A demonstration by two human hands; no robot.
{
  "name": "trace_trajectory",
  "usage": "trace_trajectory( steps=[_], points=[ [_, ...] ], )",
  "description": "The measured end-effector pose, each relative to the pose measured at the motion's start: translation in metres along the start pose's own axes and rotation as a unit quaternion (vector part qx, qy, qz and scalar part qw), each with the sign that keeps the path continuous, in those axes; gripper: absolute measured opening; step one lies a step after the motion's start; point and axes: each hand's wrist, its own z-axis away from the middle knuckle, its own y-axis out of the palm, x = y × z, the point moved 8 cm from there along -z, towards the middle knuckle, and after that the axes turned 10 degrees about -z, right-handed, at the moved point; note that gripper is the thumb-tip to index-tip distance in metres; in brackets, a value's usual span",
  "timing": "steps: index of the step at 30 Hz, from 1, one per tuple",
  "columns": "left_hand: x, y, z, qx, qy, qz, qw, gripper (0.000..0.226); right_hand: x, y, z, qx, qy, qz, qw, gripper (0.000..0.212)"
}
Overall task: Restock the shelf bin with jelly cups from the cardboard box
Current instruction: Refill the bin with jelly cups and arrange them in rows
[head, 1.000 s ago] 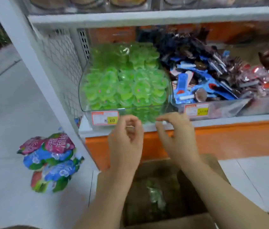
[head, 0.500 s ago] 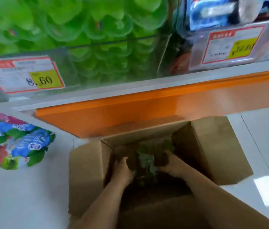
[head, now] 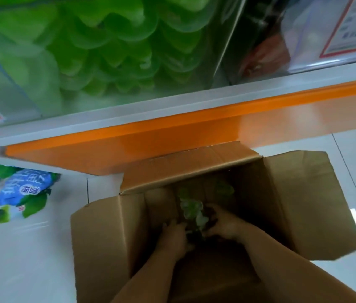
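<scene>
An open cardboard box [head: 299,200] stands on the floor below the shelf. Both my hands are deep inside it. My left hand [head: 176,236] and my right hand [head: 224,223] close in from either side on a dim cluster of green jelly cups [head: 192,209] at the bottom. The fingers curl around the cups, though the dark hides the exact grip. Above, the clear shelf bin [head: 11,88] is packed with green jelly cups [head: 115,51], seen blurred and very close.
An orange shelf base [head: 172,130] runs just behind the box. Colourful snack bags [head: 13,195] lie on the white floor at the left. A neighbouring clear bin [head: 303,40] with a price label sits at the upper right. Box flaps stick out left and right.
My hands dropped from the bin's front edge down into the box. The view tilted down and moved closer, and the hands now gather cups nearer the box bottom.
</scene>
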Motion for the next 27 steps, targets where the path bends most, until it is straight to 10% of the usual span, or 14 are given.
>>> trace_trajectory(
  steps=[9, 23, 27],
  points=[
    [0.009, -0.06, 0.018, -0.108, 0.017, 0.102, 0.989, 0.029, -0.003, 0.01, -0.014, 0.021, -0.015, 0.134, 0.991, 0.102],
    [0.0, -0.116, 0.073, -0.139, 0.095, 0.244, 0.955, 0.038, 0.011, 0.009, 0.007, 0.008, -0.054, 0.119, 0.991, 0.081],
    [0.003, -0.121, 0.083, -0.153, 0.099, 0.23, 0.956, 0.038, 0.019, 0.003, 0.017, 0.018, -0.037, 0.115, 0.993, 0.043]
  ],
)
